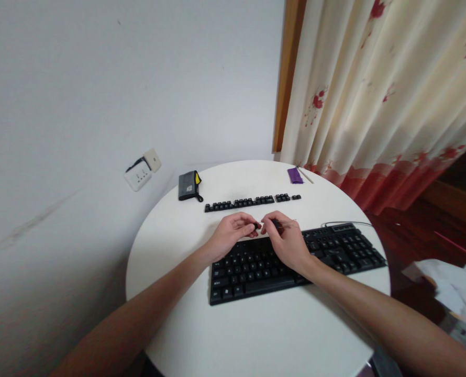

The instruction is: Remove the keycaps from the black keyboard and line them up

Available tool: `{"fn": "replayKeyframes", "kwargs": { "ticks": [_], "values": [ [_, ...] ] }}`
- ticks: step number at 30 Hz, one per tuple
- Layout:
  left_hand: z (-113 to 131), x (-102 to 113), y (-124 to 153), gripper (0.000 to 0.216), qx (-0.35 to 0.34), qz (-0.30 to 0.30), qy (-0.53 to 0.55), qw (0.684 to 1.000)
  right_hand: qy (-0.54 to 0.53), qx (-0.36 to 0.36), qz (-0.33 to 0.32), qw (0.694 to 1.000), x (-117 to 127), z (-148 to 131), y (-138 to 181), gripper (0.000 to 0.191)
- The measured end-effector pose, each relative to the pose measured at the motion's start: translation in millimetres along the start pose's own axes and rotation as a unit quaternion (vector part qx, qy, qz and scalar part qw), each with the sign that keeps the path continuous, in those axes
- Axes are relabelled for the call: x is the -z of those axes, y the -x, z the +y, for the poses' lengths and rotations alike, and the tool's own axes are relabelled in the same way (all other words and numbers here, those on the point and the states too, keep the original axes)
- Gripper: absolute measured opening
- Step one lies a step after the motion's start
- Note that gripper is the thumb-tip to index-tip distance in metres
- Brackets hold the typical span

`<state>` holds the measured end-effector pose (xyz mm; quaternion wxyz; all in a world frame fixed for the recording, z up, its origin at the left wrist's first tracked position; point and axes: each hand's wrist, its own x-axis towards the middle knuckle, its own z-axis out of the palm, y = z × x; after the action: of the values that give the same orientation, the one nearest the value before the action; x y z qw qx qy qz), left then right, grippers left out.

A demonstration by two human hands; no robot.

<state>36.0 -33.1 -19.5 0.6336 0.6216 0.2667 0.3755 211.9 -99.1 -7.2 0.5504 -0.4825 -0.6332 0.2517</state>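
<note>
A black keyboard (264, 283) lies at a slight angle on the round white table, with both hands over its back edge. Between the thumb and fingertips of my left hand (235, 230) is a small black keycap (256, 226). My right hand (284, 241) faces it, fingers curled around a thin tool (290, 224) with a dark part and fine wire-like ends; its exact shape is mostly hidden. The fingertips of the two hands nearly meet. Behind them, a long row of loose black keycaps (239, 203) is lined up on the table.
A dark grey zip pouch (188, 186) with a yellow lining sits at the back left. At the back right lie a purple cloth (295, 175) and a thin pale stick (306, 175). The keyboard's cable (346, 223) runs along its far right side. A wall and a curtain (358, 104) border the table (170, 272).
</note>
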Motion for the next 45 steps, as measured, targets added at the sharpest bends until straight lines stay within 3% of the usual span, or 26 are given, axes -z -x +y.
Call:
{"fn": "replayKeyframes", "kwargs": {
  "ticks": [15,23,33,38,45],
  "values": [
    [4.5,-0.4,-1.2,0.026,-0.005,0.041,-0.075,0.996,-0.008,-0.003,-0.003,1.0,-6.3,-3.7,4.1,0.019],
    [5.0,-4.4,0.1,0.023,-0.062,0.045,-0.122,0.99,-0.036,-0.03,0.032,0.998,-4.8,-4.7,2.0,0.017],
    [4.9,-3.8,1.1,0.014,-0.164,0.065,-0.219,0.96,-0.077,-0.078,0.04,0.993,-4.4,0.1,0.4,0.016],
    [8.5,-5.1,0.9,0.013,-0.155,0.087,-0.171,0.969,0.001,0.0,0.063,0.998,2.7,5.2,-4.3,0.03],
    [11.4,-7.7,1.6,0.024,-0.095,0.097,-0.104,0.985,0.025,0.058,-0.029,0.998,2.1,-1.0,-0.8,0.025]
  ]
}}
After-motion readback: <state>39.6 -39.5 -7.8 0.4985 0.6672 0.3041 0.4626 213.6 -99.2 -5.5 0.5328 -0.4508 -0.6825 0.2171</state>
